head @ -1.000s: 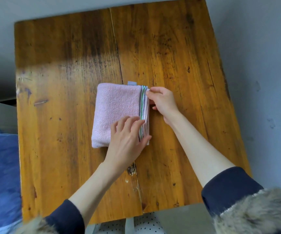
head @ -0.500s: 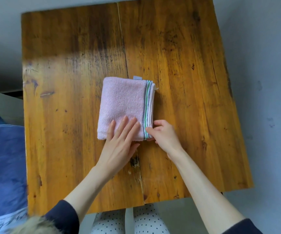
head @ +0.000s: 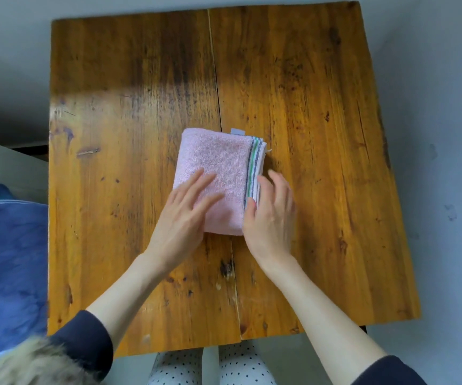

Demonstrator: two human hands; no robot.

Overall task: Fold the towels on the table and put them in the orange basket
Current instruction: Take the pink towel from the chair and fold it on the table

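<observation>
Our pink towel (head: pixel 218 173) lies folded near the middle of the worktop (head: pixel 307 107), striped edge to the right. Our left hand (head: pixel 181 215) rests flat on it, fingers straight, probably to keep the layers from springing up. Our right hand (head: pixel 271 215) touches the striped edge with loose fingers, gripping nothing. The orange basket is out of view

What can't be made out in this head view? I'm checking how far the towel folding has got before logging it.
- Orange basket: nowhere in the head view, so its place and contents are unknown.
- Folded pink terry towel: its near corners lie under the left hand and right hand.
- Small grey tag on the towel's far edge: too small to read.
- Blue fabric beside the wooden table: cut off by the left edge.
</observation>
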